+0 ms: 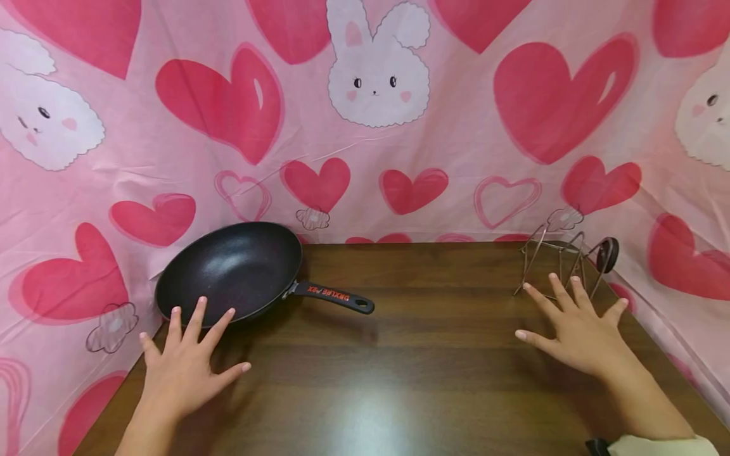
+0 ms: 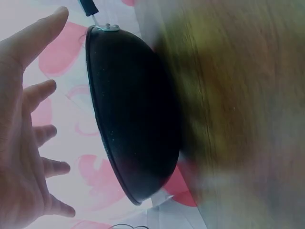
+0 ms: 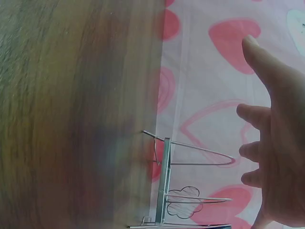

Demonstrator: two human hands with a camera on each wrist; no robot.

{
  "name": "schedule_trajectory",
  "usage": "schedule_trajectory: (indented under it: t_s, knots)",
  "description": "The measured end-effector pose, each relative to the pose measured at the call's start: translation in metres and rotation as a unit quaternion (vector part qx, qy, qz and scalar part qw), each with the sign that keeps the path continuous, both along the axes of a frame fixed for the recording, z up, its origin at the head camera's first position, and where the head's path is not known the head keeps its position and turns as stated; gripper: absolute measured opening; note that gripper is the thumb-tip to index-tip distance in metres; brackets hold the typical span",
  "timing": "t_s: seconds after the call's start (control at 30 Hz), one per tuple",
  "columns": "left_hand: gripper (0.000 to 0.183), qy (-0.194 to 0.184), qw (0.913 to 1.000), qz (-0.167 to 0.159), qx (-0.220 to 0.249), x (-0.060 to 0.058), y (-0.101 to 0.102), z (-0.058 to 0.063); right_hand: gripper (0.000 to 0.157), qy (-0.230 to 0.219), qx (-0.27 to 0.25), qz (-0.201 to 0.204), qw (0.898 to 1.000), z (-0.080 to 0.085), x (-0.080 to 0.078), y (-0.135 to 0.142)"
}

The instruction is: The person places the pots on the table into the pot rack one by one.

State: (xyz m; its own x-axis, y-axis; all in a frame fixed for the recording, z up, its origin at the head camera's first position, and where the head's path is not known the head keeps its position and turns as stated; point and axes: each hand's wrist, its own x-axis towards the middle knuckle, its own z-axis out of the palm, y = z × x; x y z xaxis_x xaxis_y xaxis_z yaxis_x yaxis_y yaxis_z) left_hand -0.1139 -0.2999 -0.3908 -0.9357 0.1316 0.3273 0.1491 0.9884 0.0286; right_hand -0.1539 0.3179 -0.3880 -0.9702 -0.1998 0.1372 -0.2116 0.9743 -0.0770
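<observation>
A black frying pan (image 1: 239,266) with deep sides stands on the wooden table at the back left, its handle (image 1: 336,297) pointing right. My left hand (image 1: 185,373) is spread in front of the pan, and in the left wrist view its fingers are apart from the pan's dark outer side (image 2: 133,114). At the back right stands a metal wire rack (image 1: 561,259) with a dark round piece (image 1: 608,254) at its right end. My right hand (image 1: 582,335) is spread before the rack and holds nothing. The right wrist view shows the rack's bars (image 3: 164,181) apart from the fingers.
The brown wooden table (image 1: 399,361) reaches back to a pink cloth (image 1: 456,139) printed with hearts and rabbits, which surrounds it at the back and both sides. Between the pan handle and the rack lies bare tabletop.
</observation>
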Motion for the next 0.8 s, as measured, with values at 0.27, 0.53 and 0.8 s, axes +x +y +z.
schedule_trajectory:
  t_s: [0.27,0.53,0.8]
  knots:
    - [0.099,0.056,0.9980,-0.026,0.015,-0.002,0.007,0.001,0.094,0.009,-0.023,0.015,1.000,0.000,-0.004,-0.009]
    - [0.095,0.094,0.9935,-0.048,0.041,-0.004,0.012,-0.003,0.095,0.044,-0.064,0.060,0.995,-0.002,-0.008,-0.019]
    - [0.093,0.136,0.9849,-0.081,0.071,-0.008,0.021,-0.007,0.101,0.059,-0.126,0.111,0.984,-0.003,-0.013,-0.030]
